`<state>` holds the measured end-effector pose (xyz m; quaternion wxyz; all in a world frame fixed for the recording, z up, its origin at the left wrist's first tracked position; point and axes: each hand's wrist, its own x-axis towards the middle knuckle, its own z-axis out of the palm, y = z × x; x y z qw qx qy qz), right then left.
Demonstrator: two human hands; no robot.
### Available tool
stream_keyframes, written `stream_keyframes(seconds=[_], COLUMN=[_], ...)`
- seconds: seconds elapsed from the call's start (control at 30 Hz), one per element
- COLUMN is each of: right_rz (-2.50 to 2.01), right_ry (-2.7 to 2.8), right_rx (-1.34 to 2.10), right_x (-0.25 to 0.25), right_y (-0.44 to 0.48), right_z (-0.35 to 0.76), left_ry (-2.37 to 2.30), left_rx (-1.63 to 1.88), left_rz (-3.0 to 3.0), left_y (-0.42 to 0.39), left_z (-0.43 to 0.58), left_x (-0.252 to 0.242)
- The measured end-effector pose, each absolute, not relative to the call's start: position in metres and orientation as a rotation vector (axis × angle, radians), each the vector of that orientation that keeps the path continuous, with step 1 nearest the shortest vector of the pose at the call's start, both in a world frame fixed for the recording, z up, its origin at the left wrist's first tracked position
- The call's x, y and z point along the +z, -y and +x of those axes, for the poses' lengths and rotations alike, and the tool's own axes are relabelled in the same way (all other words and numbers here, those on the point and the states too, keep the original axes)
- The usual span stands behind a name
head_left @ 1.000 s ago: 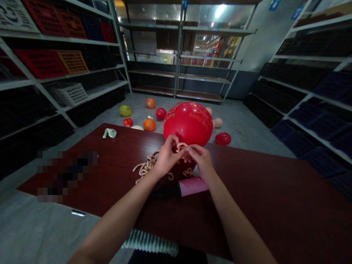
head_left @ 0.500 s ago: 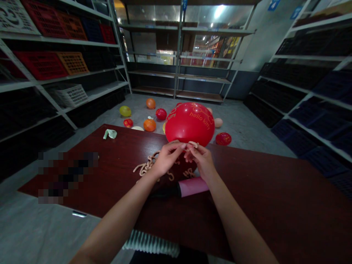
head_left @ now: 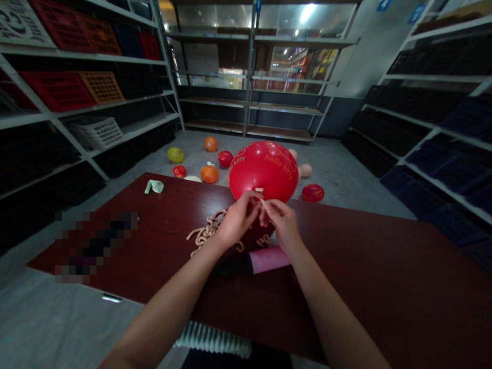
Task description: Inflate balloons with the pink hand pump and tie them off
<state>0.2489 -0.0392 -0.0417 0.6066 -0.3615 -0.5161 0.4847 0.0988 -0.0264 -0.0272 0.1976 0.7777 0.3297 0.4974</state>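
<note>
A large inflated red balloon with yellow "hello kitty" print sits just beyond my fingers, its neck hidden by them. A short beige cord shows between my fingertips at the balloon's near side. My left hand is closed, its thumb and fingers pinching at this cord. Pressed close beside it, my right hand pinches the cord's near end. Left of my hands lies a heap of curled beige cords, with a few loose pieces under my wrists. A pink and black balloon pump lies below my hands.
The dark red-brown table spreads to both sides. A limp pale green balloon lies at its far left. Beyond it, several inflated balloons, one of them orange, rest on the floor. Metal shelves with crates stand around.
My left fingers have shifted up and curled over the cord. The cord now points toward my right fingertips, and a bit of it sticks up against the balloon. The balloon has tilted slightly left.
</note>
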Motion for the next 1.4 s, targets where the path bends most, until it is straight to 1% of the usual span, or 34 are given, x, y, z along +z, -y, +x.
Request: stream_keyframes(seconds=[0.2, 0.5, 0.57, 0.7, 0.9, 1.1, 1.3, 1.4], right_rz=[-0.872, -0.927, -0.969, -1.046, -1.140, -1.112, -1.133, -1.154], right_ry=[1.232, 1.302, 1.324, 1.417, 1.610, 1.687, 1.739, 1.737], right_rx=[1.033, 0.908, 0.833, 0.630, 0.183, -0.112, -0.229, -0.186], right_x=[-0.042, -0.041, -0.040, -0.041, -0.040, -0.042, -0.045, -0.046], right_y=[0.040, 0.040, 0.040, 0.043, 0.049, 0.050, 0.049, 0.051], right_z=[0.248, 0.246, 0.245, 0.243, 0.245, 0.247, 0.250, 0.250], left_ry=[-0.926, -1.179, -1.198, -1.157, -1.128, -1.154, -1.137, -1.158], left_rx=[1.336, 1.146, 1.123, 1.187, 1.237, 1.285, 1.392, 1.325], left_rz=[2.324, 2.455, 2.469, 2.331, 2.122, 2.200, 2.324, 2.274], left_y=[0.025, 0.025, 0.025, 0.025, 0.026, 0.027, 0.030, 0.031], left_z=[0.096, 0.096, 0.096, 0.098, 0.101, 0.100, 0.100, 0.100], left_x=[-0.025, -0.026, -0.027, -0.026, -0.024, -0.023, -0.022, -0.019])
